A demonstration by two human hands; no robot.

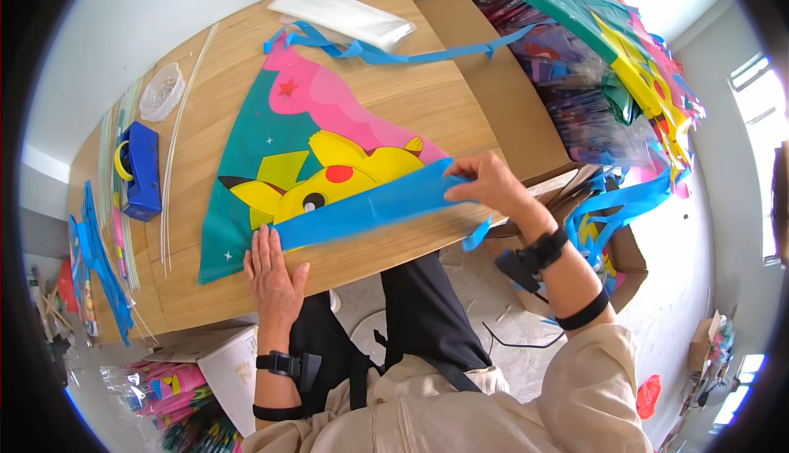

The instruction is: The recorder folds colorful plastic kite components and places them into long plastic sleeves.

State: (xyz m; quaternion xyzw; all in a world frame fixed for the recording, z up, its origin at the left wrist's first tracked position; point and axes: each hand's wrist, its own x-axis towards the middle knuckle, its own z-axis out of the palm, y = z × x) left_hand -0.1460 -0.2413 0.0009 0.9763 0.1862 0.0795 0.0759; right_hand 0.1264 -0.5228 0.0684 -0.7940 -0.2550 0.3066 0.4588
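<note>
A triangular kite sheet (288, 136), teal and pink with a yellow cartoon figure, lies on the wooden table in front of me. Across its near side runs a wide blue strip (370, 206), slightly blurred. My right hand (489, 186) pinches the strip's right end between thumb and fingers, near the table's right edge. Flat on the sheet's near-left side rests my left hand (275, 276), its fingers stretched out and touching the strip's left end. From the kite's far tip, a blue ribbon tail (370, 52) trails right toward a cardboard box.
On the table's left are a blue tape dispenser (141, 173), a clear plastic tub (163, 91) and thin rods (187, 124). A white plastic packet (337, 17) lies at the back. Right of the table, a cardboard box (514, 95) stands beside bagged goods (567, 99) and more kite sheets (637, 67).
</note>
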